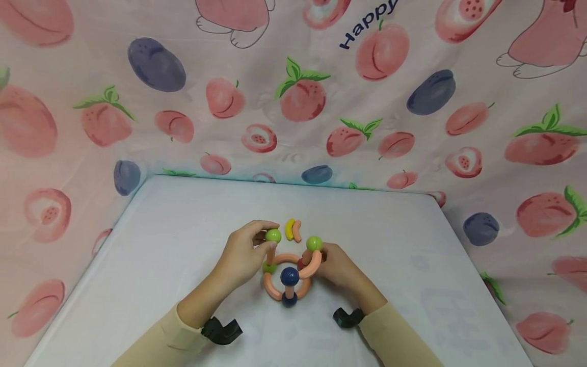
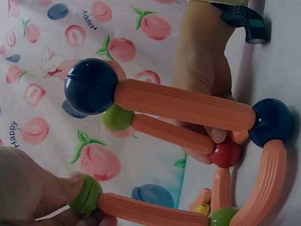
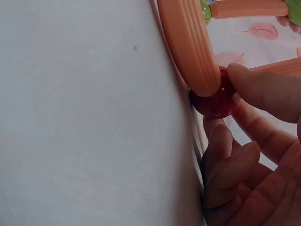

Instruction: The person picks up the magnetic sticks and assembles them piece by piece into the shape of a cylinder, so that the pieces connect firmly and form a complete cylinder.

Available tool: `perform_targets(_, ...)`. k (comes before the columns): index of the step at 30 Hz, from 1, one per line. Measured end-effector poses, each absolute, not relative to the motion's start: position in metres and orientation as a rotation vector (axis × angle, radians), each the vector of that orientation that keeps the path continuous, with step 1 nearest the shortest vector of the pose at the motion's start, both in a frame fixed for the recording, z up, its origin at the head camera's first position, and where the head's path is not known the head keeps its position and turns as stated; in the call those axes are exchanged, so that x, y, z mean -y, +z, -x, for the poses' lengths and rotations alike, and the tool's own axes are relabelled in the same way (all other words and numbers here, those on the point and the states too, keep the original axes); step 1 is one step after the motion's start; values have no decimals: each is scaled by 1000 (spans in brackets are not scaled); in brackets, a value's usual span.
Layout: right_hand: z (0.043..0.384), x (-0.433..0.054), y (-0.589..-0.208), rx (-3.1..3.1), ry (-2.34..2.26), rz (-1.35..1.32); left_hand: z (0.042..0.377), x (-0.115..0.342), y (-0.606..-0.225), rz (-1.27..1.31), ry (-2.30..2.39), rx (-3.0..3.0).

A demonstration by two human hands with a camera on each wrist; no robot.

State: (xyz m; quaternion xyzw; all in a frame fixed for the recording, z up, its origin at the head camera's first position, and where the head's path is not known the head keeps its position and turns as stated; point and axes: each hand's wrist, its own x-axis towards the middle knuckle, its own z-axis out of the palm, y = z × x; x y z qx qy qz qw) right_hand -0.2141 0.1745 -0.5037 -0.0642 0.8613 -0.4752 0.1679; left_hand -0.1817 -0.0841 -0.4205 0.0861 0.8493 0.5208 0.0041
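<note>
A toy frame of orange rods and coloured balls stands on the white table. Its base is a ring of curved rods [image 1: 272,287] with a green, a navy and a red ball [image 2: 225,154]. Upright rods rise from these, topped by a navy ball [image 1: 290,277] and two green ones. A curved rod [image 1: 312,266] joins the navy top ball to the right green ball [image 1: 314,243]. My left hand [image 1: 243,252] pinches the left green top ball [image 2: 85,193] between thumb and fingers. Low on the right, my right hand [image 1: 337,266] grips the red base ball with thumb and fingers.
Behind the frame lie a short curved yellow piece [image 1: 289,229] and a short orange piece [image 1: 297,231], side by side. The white table [image 1: 206,204] meets a peach-printed cloth [image 1: 257,66] at its back and sides. Dark wrist devices [image 1: 222,331] sit at both cuffs.
</note>
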Motion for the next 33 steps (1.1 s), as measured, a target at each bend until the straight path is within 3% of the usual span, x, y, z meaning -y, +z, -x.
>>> perform_targets(9,219,-183,-498,-2431,-1289,304,181,85,-421,-210,1650,-2626)
perform_targets(18,247,-180,-494,-2551,-1315,162,181,85,-423,-227,1653,-2638)
perform_targets(27,269,-163,-492,-2551,-1038,289,182,87,-426,-232,1659,-2620)
perform_targets(33,276,-163,-496,-2701,-980,153,184,87,-425,-229,1655,-2618)
